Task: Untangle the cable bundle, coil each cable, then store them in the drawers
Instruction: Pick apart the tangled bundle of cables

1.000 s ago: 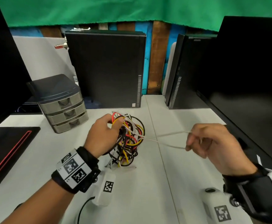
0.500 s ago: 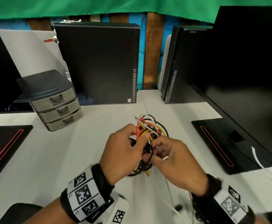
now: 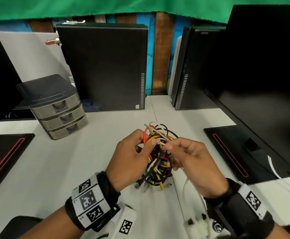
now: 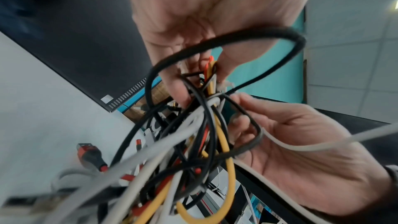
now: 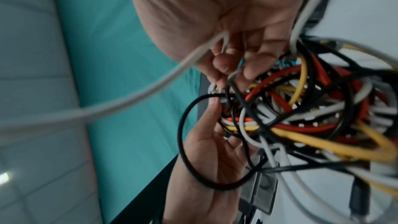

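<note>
At frame centre, above the white table point(image 3: 58, 169), the left hand point(image 3: 128, 163) grips the upright cable bundle point(image 3: 158, 163), whose inner strands are too knotted to trace, while the right hand point(image 3: 194, 164) pinches a white cable point(image 3: 185, 185) trailing toward the lower edge.

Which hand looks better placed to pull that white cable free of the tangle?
Probably the right hand: it already pinches the white cable, while the left hand grips the cable bundle.

No readable text or labels.
</note>
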A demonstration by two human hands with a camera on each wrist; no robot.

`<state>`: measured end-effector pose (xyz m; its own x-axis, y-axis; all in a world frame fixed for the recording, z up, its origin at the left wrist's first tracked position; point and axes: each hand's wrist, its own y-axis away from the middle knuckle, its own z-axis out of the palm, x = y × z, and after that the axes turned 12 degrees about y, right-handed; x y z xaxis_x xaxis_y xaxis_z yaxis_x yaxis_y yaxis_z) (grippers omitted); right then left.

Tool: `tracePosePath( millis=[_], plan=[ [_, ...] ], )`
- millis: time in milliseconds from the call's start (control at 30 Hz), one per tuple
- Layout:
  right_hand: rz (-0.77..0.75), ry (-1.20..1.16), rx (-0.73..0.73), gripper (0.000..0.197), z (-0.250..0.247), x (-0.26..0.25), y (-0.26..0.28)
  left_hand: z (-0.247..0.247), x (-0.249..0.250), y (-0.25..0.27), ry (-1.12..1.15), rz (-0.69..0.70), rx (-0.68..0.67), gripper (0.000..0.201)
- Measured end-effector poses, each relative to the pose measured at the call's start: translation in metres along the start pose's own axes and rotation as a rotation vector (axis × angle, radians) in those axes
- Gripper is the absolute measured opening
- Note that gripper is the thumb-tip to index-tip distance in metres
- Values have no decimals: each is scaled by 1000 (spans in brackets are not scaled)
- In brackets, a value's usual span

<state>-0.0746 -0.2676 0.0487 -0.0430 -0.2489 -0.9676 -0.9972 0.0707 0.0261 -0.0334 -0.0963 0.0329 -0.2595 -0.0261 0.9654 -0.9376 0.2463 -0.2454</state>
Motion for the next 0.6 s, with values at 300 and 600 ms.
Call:
tracePosePath(
  millis=[300, 600],
  plan=[
    [-108, -94, 162, 23, -52, -24, -8, -42, -22, -32, 156, -135, 307, 20],
    [215, 1011, 271, 65, -91, 2, -25, -75, -17, -45, 292, -138, 341, 30]
  ],
)
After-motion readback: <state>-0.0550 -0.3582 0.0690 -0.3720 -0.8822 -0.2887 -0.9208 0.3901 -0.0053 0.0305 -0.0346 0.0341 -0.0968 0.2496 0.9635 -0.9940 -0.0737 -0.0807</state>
